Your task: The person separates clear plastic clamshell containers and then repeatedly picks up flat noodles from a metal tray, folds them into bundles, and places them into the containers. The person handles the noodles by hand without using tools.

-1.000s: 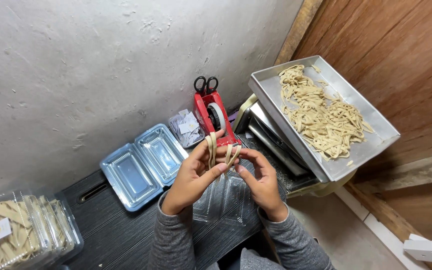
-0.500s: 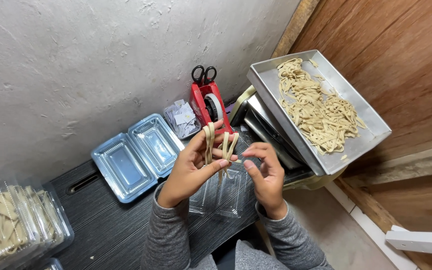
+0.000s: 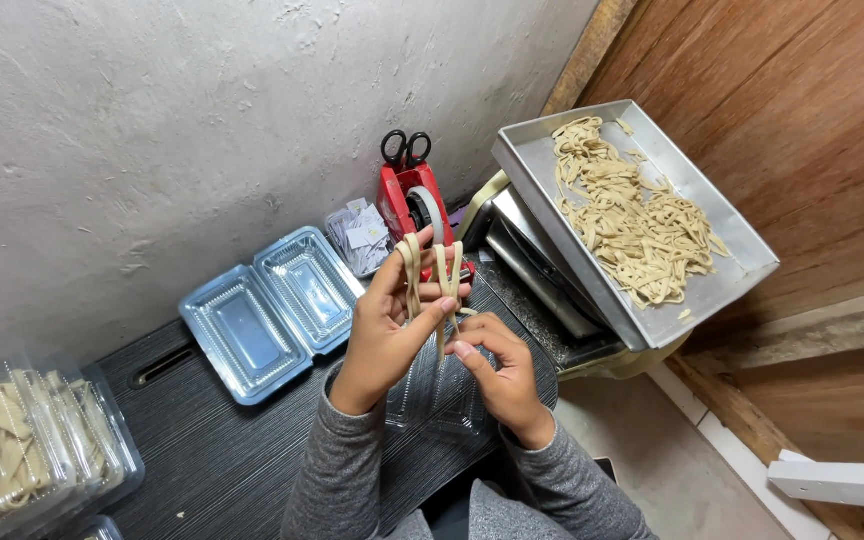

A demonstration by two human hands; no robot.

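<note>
A dark ribbed table stands against a rough grey wall, with brown wood panelling to the right. A metal tray rests tilted on stacked trays at the table's right end and carries a loose heap of pale noodles. An empty clear clamshell box lies open on the table beside the wall. At the left edge, closed clear boxes hold packed noodles. A red tape dispenser stands against the wall, black scissors propped at its top and a small tub of paper slips just beside it on the left. Another open clear box lies on the table directly under the hands. The left hand is raised above this box, fingers closed round a bundle of strips; the strips loop over its fingers and stand upright, just in front of the dispenser. The right hand is just beside and below the left, its grip pinching the lower ends of the same strips between thumb and fingers. Both sleeves are grey.
</note>
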